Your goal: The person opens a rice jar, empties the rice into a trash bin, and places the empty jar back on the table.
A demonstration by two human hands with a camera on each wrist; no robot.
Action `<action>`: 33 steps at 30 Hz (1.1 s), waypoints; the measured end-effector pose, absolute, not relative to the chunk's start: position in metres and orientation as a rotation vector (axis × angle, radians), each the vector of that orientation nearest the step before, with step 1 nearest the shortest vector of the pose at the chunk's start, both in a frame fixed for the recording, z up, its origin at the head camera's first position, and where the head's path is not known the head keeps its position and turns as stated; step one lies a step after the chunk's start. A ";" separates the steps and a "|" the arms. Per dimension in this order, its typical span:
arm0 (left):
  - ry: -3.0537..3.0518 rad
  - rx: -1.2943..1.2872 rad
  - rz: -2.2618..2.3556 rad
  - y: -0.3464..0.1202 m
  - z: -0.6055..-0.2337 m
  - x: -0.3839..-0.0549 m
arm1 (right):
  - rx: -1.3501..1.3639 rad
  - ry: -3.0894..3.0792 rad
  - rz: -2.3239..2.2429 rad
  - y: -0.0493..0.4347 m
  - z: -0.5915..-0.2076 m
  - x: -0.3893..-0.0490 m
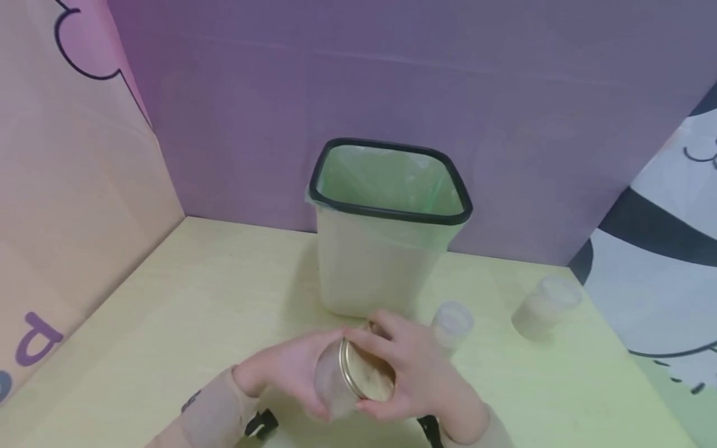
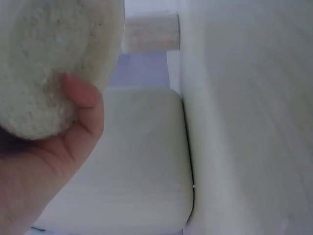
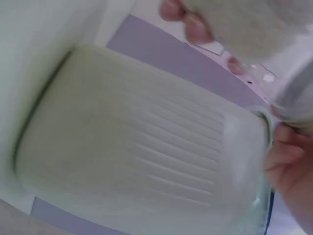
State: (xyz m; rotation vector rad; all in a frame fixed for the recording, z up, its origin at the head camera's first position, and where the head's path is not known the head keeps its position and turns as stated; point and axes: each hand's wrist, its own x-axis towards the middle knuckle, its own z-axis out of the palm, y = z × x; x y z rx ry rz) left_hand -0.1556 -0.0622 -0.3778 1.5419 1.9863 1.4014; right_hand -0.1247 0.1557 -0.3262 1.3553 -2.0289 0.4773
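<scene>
A clear jar (image 1: 330,379) with a gold lid (image 1: 370,376) is held between the two hands, tilted so that the lid faces right. Pale, grainy stuff shows through the jar's base in the left wrist view. My left hand (image 1: 288,373) grips the jar's body from the left, one digit curled over the base. On the other side, my right hand (image 1: 417,367) holds the lid by its edge, thumb and fingers spread around it. The right wrist view has the right hand (image 3: 296,169) at the lid end, with left fingertips at the jar's body.
A pale waste bin (image 1: 375,267) with a black rim and green liner stands just beyond the hands, near the purple back wall (image 1: 235,124). Right of it on the light table (image 1: 224,280) are two clear containers, one nearer (image 1: 452,320) and one farther (image 1: 546,305).
</scene>
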 end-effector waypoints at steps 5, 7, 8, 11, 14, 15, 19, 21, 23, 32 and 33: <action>2.136 1.371 1.426 -0.063 -0.371 -0.155 | 1.125 -2.388 0.495 0.163 -0.317 -0.111; 2.266 1.287 1.402 -0.062 -0.370 -0.152 | 1.003 -2.489 0.485 0.164 -0.315 -0.107; 2.314 1.250 1.392 -0.061 -0.369 -0.151 | 0.940 -2.533 0.480 0.164 -0.315 -0.105; 2.433 1.200 1.337 -0.059 -0.369 -0.148 | 0.763 -2.659 0.512 0.161 -0.314 -0.102; 2.466 1.191 1.316 -0.057 -0.369 -0.146 | 0.685 -2.711 0.569 0.158 -0.315 -0.102; 2.477 1.196 1.307 -0.057 -0.369 -0.146 | 0.694 -2.709 0.579 0.157 -0.315 -0.103; 2.450 1.252 1.305 -0.059 -0.368 -0.146 | 0.947 -2.578 0.580 0.163 -0.314 -0.107; 2.416 1.302 1.310 -0.062 -0.368 -0.147 | 1.142 -2.476 0.579 0.168 -0.313 -0.109; 2.385 1.350 1.312 -0.063 -0.369 -0.148 | 1.324 -2.391 0.576 0.173 -0.311 -0.110; 2.346 1.296 1.365 -0.062 -0.370 -0.148 | 1.290 -2.454 0.630 0.180 -0.306 -0.108; 2.355 1.278 1.374 -0.062 -0.369 -0.147 | 1.176 -2.504 0.637 0.179 -0.306 -0.107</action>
